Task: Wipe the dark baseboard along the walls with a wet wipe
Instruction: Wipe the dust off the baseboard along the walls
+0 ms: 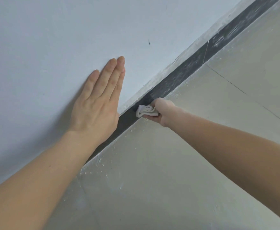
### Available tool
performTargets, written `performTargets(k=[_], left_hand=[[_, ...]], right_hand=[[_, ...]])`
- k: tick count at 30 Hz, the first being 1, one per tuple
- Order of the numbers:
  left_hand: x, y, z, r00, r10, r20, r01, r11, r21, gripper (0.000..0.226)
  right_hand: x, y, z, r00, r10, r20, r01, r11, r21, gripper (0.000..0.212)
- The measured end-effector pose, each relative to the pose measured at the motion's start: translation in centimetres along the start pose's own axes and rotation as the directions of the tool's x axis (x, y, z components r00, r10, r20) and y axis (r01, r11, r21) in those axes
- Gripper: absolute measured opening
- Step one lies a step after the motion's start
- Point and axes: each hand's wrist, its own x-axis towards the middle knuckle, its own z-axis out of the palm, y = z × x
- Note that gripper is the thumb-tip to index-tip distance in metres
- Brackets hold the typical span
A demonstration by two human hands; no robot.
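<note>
The dark baseboard (pixel 182 73) runs diagonally from lower left to upper right between the white wall and the pale floor. Its far stretch shows whitish dust streaks; the stretch nearest me looks evenly dark. My right hand (pixel 163 112) grips a folded white wet wipe (pixel 146 111) and presses it against the baseboard near the middle of the view. My left hand (pixel 97 103) lies flat on the wall above the baseboard, fingers together and extended, holding nothing.
The white wall (pixel 52 39) fills the upper left, with a small dark mark (pixel 149 42). Pale floor tiles (pixel 219 113) with thin joints fill the right and bottom. White specks of debris (pixel 99 161) lie along the floor next to the baseboard.
</note>
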Motion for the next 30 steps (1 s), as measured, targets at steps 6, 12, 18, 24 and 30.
performTargets(k=[6,12,18,24,30], left_hand=[[0.1,0.0,-0.1,0.999,0.003,0.042,-0.004,1.0,0.007,0.087],[0.7,0.9,-0.3,0.996,-0.019,0.086,0.019,1.0,-0.003,0.092],[0.2,0.0,-0.4,0.998,0.048,0.052,-0.048,0.999,-0.004,0.079],[0.3,-1.6,-0.3,0.992,0.121,0.042,-0.119,0.991,-0.058,0.077],[0.3,-1.5,-0.8,0.993,0.118,0.013,-0.115,0.983,-0.145,0.076]], right_hand=[[0.8,0.9,-3.8,0.984,-0.095,-0.15,0.12,0.978,0.168,0.007],[-0.4,6.4,0.7,0.992,0.123,0.035,-0.12,0.99,-0.078,0.017],[0.6,9.3,5.6,0.986,0.098,0.137,-0.081,0.989,-0.124,0.028],[0.9,5.5,4.0,0.992,0.023,0.122,-0.038,0.992,0.124,0.032],[0.9,1.6,-1.0,0.993,0.004,-0.121,0.06,0.849,0.525,0.03]])
